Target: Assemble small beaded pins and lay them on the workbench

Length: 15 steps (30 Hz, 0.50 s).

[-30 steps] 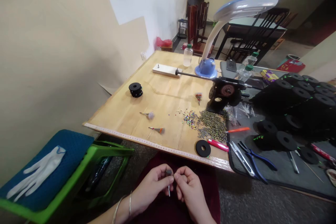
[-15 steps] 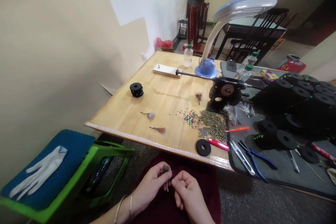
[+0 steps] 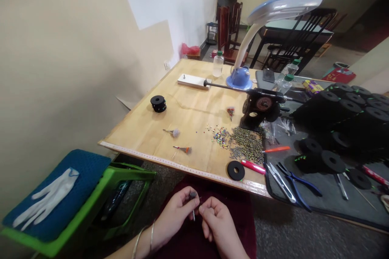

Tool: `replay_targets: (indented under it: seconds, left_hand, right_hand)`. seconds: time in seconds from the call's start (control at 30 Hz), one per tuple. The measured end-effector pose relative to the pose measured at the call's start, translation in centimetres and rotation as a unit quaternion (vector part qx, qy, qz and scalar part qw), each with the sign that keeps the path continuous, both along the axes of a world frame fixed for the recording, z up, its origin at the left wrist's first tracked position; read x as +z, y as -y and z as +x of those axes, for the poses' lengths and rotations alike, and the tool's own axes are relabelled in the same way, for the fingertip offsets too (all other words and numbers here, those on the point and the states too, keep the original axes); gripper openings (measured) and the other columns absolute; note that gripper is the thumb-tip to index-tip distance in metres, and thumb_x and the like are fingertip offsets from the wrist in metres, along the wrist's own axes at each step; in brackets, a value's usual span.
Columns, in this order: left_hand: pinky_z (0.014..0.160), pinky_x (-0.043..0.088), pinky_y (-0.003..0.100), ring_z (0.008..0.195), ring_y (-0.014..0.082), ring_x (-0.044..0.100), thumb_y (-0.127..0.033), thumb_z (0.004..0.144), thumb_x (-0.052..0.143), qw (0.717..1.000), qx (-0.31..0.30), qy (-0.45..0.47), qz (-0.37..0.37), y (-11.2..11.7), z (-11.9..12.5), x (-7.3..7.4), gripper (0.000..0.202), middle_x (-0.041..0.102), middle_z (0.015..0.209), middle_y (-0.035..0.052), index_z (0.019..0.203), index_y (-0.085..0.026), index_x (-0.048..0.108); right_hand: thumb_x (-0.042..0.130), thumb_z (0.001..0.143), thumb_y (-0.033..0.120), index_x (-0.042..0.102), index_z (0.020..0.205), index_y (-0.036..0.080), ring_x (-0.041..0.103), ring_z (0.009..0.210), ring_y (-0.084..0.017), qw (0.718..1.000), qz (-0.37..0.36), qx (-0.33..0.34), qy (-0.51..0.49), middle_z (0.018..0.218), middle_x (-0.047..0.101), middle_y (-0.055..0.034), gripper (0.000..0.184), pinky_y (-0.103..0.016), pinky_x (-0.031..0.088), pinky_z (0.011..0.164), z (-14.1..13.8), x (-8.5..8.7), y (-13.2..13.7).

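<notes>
Over my lap, below the wooden table's (image 3: 158, 125) front edge, my left hand (image 3: 174, 215) pinches a small grey tuft on a thin white stem (image 3: 192, 200). My right hand (image 3: 217, 220) is closed beside it, fingertips meeting the left hand's at the stem; what it grips is too small to make out. On the table lie two similar feathery pieces (image 3: 174, 132) (image 3: 184, 149), a scatter of coloured beads (image 3: 220, 134) and a pile of small metal tubes (image 3: 245, 145).
A black winding tool (image 3: 258, 109), blue desk lamp (image 3: 243, 77), black spool (image 3: 158, 103), black disc (image 3: 236, 170), red lighter (image 3: 252, 166), pliers and scissors (image 3: 291, 184), several black spools (image 3: 343, 117) on a dark mat. A green stool (image 3: 100, 194) with a white glove (image 3: 45, 204) stands at left.
Both hands have dropped slightly lower and closer to me than a second ago, still pinched together on the small tuft. Nothing on the table has moved.
</notes>
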<state>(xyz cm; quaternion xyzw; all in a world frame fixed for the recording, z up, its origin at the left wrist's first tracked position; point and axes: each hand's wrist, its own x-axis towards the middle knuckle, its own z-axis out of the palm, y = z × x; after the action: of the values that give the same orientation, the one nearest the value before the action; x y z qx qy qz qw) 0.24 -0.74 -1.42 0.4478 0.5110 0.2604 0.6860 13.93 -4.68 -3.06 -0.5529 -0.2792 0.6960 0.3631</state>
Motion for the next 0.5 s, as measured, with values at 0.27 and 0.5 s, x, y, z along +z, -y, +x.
replay_targets:
  seconds: [0.27,0.5]
  left_hand:
    - [0.054,0.042,0.023,0.059,0.0127,0.051,-0.034,0.078,0.062,0.999,-0.014,-0.007,0.042,0.25,-0.04,0.35,0.019,0.053,0.065,-0.0030,0.073,-0.018,0.053]
    - [0.062,0.043,0.025,0.064,0.0139,0.052,-0.027,0.080,0.059,0.995,-0.036,-0.040,0.087,0.52,-0.19,0.43,0.013,0.055,0.065,-0.0021,0.071,-0.018,0.055]
  right_hand:
    - [0.063,0.069,0.066,0.048,0.069,0.020,0.028,0.029,-0.004,0.999,0.024,-0.013,0.026,0.034,0.047,0.0098,0.049,-0.017,0.017,0.034,0.09,0.18,-0.44]
    - [0.064,0.072,0.063,0.051,0.076,0.019,0.026,0.030,-0.005,0.999,0.037,-0.030,0.027,0.035,0.047,0.0103,0.045,-0.017,0.016,0.035,0.16,0.43,-0.43]
